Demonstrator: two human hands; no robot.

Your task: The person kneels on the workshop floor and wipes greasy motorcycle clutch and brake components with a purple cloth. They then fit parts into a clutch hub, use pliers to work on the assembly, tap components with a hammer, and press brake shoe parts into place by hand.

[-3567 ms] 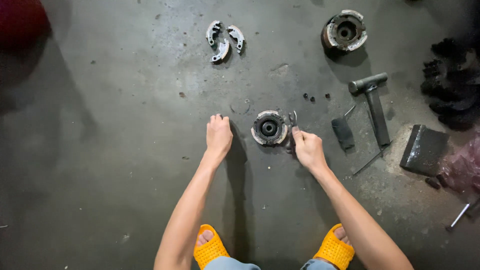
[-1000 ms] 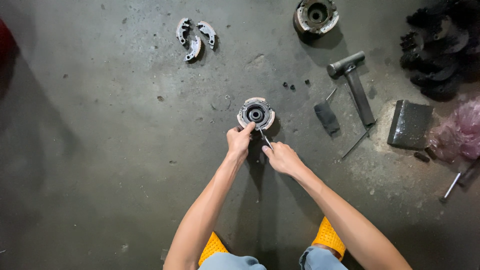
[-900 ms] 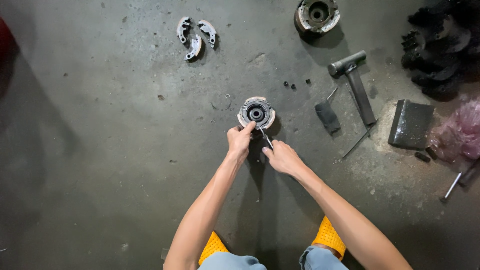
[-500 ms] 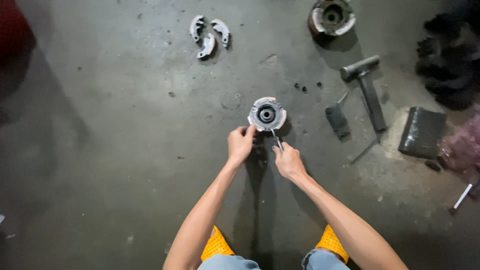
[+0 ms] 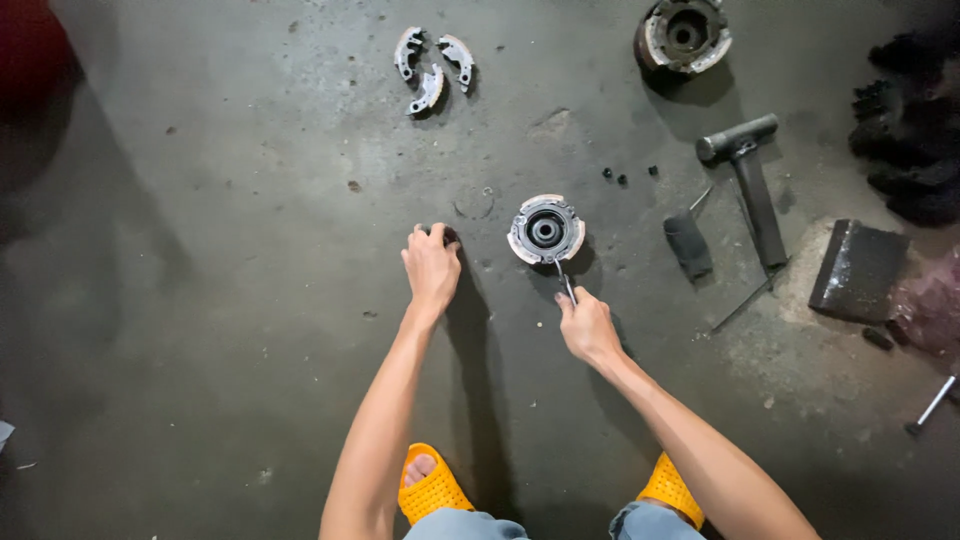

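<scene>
A round metal hub with a dark centre (image 5: pixel 545 229) lies on the stained concrete floor (image 5: pixel 250 300). My right hand (image 5: pixel 586 325) grips a thin metal tool (image 5: pixel 565 281) whose tip reaches the hub's near rim. My left hand (image 5: pixel 432 265) rests on the floor to the left of the hub, fingers curled over a small dark part that is mostly hidden; I cannot tell whether it grips it. A faint ring mark (image 5: pixel 473 204) shows on the floor between hand and hub.
Three curved metal shoes (image 5: pixel 432 68) lie at the back. A second round hub (image 5: pixel 683 35) sits back right. A hammer (image 5: pixel 747 180), a dark flat piece (image 5: pixel 688 243), a dark block (image 5: pixel 857 269) and black parts (image 5: pixel 910 130) lie to the right. My feet wear yellow sandals (image 5: pixel 430 490).
My left hand has left the hub and moved left onto the floor. My right hand still holds the thin tool at the hub's rim. The camera has shifted slightly.
</scene>
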